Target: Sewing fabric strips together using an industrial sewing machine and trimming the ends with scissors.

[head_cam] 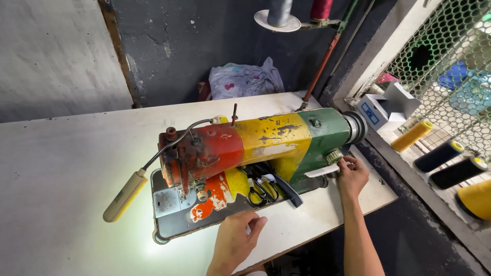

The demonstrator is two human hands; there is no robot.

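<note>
While the sewing machine (255, 148), painted red, yellow and green, stood on the white desk (66, 168), the left hand (236, 236) lay flat and loosely spread by its base, and the right hand (351, 175) pinched a white lever (322, 170) under the green dial (334, 156); black scissors (262, 190) lay beneath the arm.

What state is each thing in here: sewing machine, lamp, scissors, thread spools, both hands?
Sewing machine: upright on the table, paint chipped.
Gooseneck lamp: lit, casting light on the table.
Scissors: closed, lying flat under the machine arm.
Yellow thread spool: lying on its side.
Left hand: open, flat on the table.
Right hand: fingers at the machine's right end.
</note>
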